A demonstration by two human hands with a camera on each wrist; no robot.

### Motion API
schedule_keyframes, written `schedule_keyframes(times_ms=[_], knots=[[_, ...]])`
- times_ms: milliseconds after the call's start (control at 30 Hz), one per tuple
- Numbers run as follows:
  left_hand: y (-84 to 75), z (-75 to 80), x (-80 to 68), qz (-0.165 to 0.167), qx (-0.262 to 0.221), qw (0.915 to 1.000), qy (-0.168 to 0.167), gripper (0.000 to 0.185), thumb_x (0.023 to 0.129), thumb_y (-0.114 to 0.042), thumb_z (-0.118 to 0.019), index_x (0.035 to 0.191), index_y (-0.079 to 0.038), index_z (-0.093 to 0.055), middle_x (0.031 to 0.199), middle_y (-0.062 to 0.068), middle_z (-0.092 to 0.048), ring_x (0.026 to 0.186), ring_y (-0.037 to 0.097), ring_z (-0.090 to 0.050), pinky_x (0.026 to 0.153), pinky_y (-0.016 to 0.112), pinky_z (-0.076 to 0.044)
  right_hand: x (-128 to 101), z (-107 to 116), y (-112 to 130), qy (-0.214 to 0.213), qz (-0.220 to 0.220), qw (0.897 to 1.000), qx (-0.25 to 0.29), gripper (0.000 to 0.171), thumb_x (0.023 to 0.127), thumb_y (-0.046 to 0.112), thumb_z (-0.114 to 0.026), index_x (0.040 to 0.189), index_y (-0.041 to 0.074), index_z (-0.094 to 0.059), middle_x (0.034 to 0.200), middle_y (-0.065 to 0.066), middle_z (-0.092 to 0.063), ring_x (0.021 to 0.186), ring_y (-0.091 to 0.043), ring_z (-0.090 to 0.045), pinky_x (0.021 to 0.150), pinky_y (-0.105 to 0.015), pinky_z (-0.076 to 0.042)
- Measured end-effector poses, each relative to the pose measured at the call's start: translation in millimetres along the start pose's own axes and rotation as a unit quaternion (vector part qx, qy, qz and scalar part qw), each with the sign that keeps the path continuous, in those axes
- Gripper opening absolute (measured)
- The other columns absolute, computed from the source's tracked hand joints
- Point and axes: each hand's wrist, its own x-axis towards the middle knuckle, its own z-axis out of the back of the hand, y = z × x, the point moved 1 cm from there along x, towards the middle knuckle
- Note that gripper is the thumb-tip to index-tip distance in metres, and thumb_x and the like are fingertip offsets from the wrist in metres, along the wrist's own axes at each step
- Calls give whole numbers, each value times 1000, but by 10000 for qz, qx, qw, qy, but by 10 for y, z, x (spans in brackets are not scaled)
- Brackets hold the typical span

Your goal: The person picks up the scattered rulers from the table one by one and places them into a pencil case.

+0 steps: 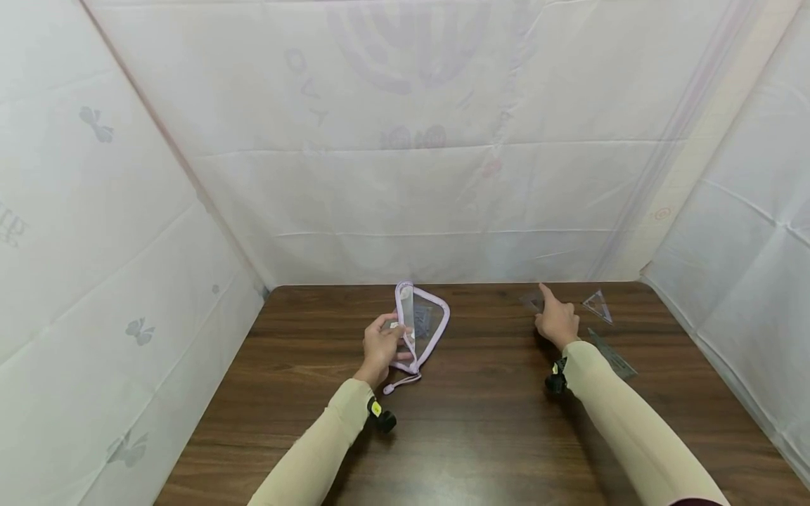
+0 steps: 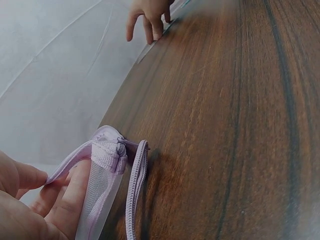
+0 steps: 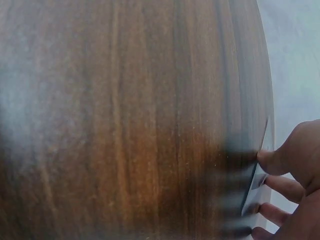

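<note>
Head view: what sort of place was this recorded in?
Likely a makeshift, screened-off workspace: pale printed sheeting encloses a dark wood-grain tabletop at the back and both sides. What lies beyond is hidden.

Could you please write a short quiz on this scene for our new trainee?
1. Multiple choice: what colour edges the mesh pouch held by the left grip?
A) red
B) lilac
C) green

2. True or false: the right grip is touching the mesh pouch.

3. Which lies nearer the far edge of the table: the clear set square or the grey-green set square?

Key:
1. B, lilac.
2. False; the two are well apart.
3. The clear set square.
</note>
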Motion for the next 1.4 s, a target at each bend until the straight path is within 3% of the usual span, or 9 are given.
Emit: schedule_keyframes(times_ms=[133,400,700,933,1067,1133,1300,1400], knots=[[-5,-1,-3,16,7,10000,9,26,99,0,-63,125,-4,-63,103,22,-75,79,28,-73,56,43,-65,-2,17,20,-96,25,9999,-40,72,94,-3,-47,161,5,-24,129,-36,-59,109,-61,-44,83,-64,-41],[-30,4,-34,-4,45,10000,39,27,100,-1,-62,127,-1,-61,107,26,-74,83,33,-73,57,44,-65,71,-6,-10,-366,201,9988,-247,71,88,-7,-53,156,4,-35,113,-32,-67,80,-45,-53,59,-47,-42],[22,7,0,110,-5,9999,6,27,99,0,-63,126,-5,-63,102,20,-76,76,24,-73,55,42,-65,86,-39,-40,-333,380,9987,73,71,86,-14,-54,154,-1,-37,112,-38,-59,103,-61,-47,64,-48,-41],[25,9,12,25,-17,10000,-6,27,99,1,-62,125,-4,-62,102,21,-76,75,25,-72,54,42,-65,117,-24,-83,-548,867,9946,-138,65,84,-14,-53,148,-9,-42,78,-25,-60,91,-50,-55,86,-63,-41],[16,12,13,19,-27,10000,-5,26,100,1,-62,125,-4,-62,101,21,-76,76,26,-71,55,42,-65,132,4,-78,-584,918,9935,-323,62,84,-12,-57,145,-12,-45,91,-30,-64,95,-50,-57,88,-66,-43],[13,12,12,27,-34,10000,-2,26,100,0,-62,125,-5,-62,100,20,-76,76,25,-71,55,42,-65,133,16,-66,-549,885,9940,-346,62,85,-12,-59,145,-12,-45,106,-35,-64,99,-52,-58,93,-68,-42],[5,9,1,42,-44,10000,4,27,99,1,-62,126,-4,-62,102,21,-76,76,25,-71,54,41,-65,130,34,-56,-417,783,9958,-212,65,86,-13,-61,148,-13,-41,132,-41,-54,104,-51,-58,101,-67,-41],[-4,9,-11,48,-46,10000,22,28,99,1,-62,127,-3,-61,105,23,-75,78,26,-71,54,41,-65,128,29,-62,-398,720,9965,-128,66,86,-13,-61,149,-12,-41,138,-41,-50,91,-44,-59,84,-57,-49]])
